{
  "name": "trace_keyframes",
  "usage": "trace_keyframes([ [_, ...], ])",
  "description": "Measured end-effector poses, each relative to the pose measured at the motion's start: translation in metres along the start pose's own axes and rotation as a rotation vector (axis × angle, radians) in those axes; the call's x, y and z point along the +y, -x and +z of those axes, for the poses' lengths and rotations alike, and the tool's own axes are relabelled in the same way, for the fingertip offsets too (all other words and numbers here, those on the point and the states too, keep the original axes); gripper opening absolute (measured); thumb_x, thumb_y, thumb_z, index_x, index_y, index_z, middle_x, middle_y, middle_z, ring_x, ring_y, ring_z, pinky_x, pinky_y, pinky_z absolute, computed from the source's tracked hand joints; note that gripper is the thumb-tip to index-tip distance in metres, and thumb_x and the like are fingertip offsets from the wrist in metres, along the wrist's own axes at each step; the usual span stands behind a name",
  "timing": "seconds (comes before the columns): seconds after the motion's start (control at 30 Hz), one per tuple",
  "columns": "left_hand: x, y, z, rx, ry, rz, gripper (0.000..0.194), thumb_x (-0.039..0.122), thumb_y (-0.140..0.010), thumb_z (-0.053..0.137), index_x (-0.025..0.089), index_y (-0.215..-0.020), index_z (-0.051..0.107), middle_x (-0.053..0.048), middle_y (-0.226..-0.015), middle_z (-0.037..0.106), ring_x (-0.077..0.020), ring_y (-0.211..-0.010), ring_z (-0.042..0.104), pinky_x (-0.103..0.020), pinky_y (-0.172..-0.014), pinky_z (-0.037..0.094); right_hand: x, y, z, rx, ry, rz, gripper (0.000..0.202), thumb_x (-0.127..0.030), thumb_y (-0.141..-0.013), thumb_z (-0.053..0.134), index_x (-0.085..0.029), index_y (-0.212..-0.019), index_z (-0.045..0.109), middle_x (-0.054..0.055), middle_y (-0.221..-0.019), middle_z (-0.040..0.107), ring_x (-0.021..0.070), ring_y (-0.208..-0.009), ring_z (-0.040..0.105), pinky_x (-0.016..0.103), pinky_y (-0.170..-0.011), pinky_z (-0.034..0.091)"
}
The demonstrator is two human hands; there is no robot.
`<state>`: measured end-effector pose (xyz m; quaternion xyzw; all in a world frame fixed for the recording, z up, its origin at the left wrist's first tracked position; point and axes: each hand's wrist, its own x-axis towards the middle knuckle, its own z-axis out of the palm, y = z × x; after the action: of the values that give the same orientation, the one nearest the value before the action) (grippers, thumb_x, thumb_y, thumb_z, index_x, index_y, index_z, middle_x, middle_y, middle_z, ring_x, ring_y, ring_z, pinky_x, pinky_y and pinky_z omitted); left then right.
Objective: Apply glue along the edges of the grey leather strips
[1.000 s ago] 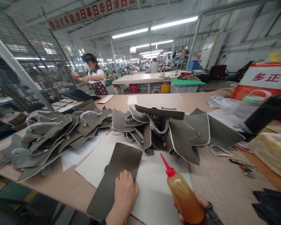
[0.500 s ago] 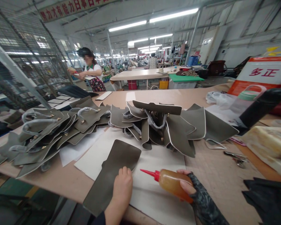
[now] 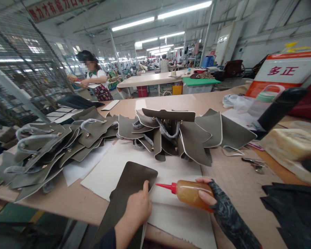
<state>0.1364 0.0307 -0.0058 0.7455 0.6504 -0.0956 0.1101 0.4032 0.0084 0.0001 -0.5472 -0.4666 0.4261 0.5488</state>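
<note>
A dark grey-green panel (image 3: 128,183) lies at the near edge over white sheets (image 3: 177,214). On its right part rests my left hand (image 3: 140,205), index finger stretched out near the panel's right edge, the other fingers curled; whether they grip the edge is hidden. My right hand (image 3: 207,193), in a dark patterned sleeve, is wrapped round a bottle of amber liquid (image 3: 193,193). Its red nozzle points left, a little right of the panel. Beyond the sheets lie similar panels with wrapped handles (image 3: 202,141), and another pile (image 3: 49,148) is at the left.
At the right are a black bottle (image 3: 282,110), a yellowish block (image 3: 292,143), metal clips (image 3: 255,164) and black material (image 3: 292,211). A plastic bag (image 3: 235,102) lies behind. Across the table at the back left stands a person (image 3: 100,81) holding something.
My left index finger has stretched out over the panel, and the panel has shifted slightly nearer. The bottle in my right hand stays almost level. The camera view has shifted a little.
</note>
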Motion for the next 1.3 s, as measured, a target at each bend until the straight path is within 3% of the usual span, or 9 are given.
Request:
trace_keyframes([
  [0.1, 0.008, -0.011, 0.002, 0.039, 0.013, -0.028, 0.046, 0.019, -0.084, 0.038, 0.01, -0.129, 0.04, -0.015, -0.087, 0.068, -0.0265, -0.079, 0.066, -0.034, -0.067, 0.046, 0.006, -0.001, -0.006, 0.0, -0.004, 0.037, 0.036, -0.043, -0.07, 0.063, -0.02, -0.097, 0.057, 0.009, -0.096, 0.064, 0.0273, -0.087, 0.063, 0.04, -0.073, 0.054],
  [0.2, 0.01, -0.023, -0.003, 0.079, 0.09, -0.055, 0.03, 0.019, -0.088, 0.032, 0.012, -0.103, 0.057, -0.013, -0.088, 0.067, -0.025, -0.084, 0.065, -0.032, -0.068, 0.045, 0.011, -0.003, -0.006, 0.033, 0.076, 0.031, 0.038, -0.045, -0.07, 0.063, -0.019, -0.097, 0.056, 0.009, -0.094, 0.063, 0.0259, -0.085, 0.063, 0.038, -0.073, 0.054],
  [0.4, -0.002, -0.031, -0.014, 0.118, 0.246, -0.037, 0.03, 0.024, -0.09, 0.033, 0.016, -0.084, 0.061, -0.008, -0.09, 0.066, -0.0172, -0.084, 0.062, -0.025, -0.071, 0.042, 0.011, -0.005, 0.019, -0.07, 0.241, -0.059, 0.036, -0.045, -0.078, 0.056, -0.021, -0.105, 0.05, 0.008, -0.1, 0.061, 0.0223, -0.086, 0.063, 0.035, -0.076, 0.053],
  [0.6, -0.006, -0.028, -0.012, 0.136, 0.376, -0.031, 0.031, 0.024, -0.089, 0.036, 0.017, -0.086, 0.066, -0.006, -0.088, 0.066, -0.0143, -0.083, 0.061, -0.022, -0.072, 0.041, 0.003, -0.011, 0.044, -0.042, 0.419, -0.222, 0.035, -0.045, -0.083, 0.049, -0.02, -0.109, 0.048, 0.01, -0.105, 0.058, 0.024, -0.093, 0.059, 0.041, -0.084, 0.051],
  [0.87, -0.005, -0.032, -0.01, 0.14, 0.412, -0.055, 0.03, 0.027, -0.086, 0.041, 0.017, -0.085, 0.069, -0.006, -0.087, 0.068, -0.0159, -0.081, 0.061, -0.023, -0.071, 0.04, -0.006, -0.018, 0.055, -0.026, 0.619, -0.459, 0.028, -0.037, -0.085, 0.048, -0.02, -0.107, 0.05, 0.01, -0.104, 0.06, 0.0255, -0.098, 0.058, 0.044, -0.087, 0.049],
  [1.07, -0.005, -0.032, -0.011, 0.132, 0.406, -0.059, 0.029, 0.028, -0.086, 0.043, 0.018, -0.087, 0.07, -0.006, -0.09, 0.069, -0.0164, -0.083, 0.062, -0.024, -0.071, 0.04, -0.017, -0.019, 0.058, -0.028, 0.648, -0.493, 0.026, -0.036, -0.085, 0.048, -0.02, -0.105, 0.05, 0.011, -0.1, 0.061, 0.0265, -0.094, 0.06, 0.044, -0.083, 0.051],
  [1.3, -0.006, -0.032, -0.01, 0.148, 0.41, -0.048, 0.029, 0.028, -0.086, 0.043, 0.018, -0.087, 0.07, -0.007, -0.09, 0.069, -0.017, -0.084, 0.062, -0.024, -0.074, 0.041, -0.015, -0.019, 0.055, -0.063, 0.598, -0.35, 0.03, -0.04, -0.085, 0.048, -0.021, -0.107, 0.048, 0.009, -0.102, 0.062, 0.0238, -0.091, 0.062, 0.041, -0.083, 0.052],
])
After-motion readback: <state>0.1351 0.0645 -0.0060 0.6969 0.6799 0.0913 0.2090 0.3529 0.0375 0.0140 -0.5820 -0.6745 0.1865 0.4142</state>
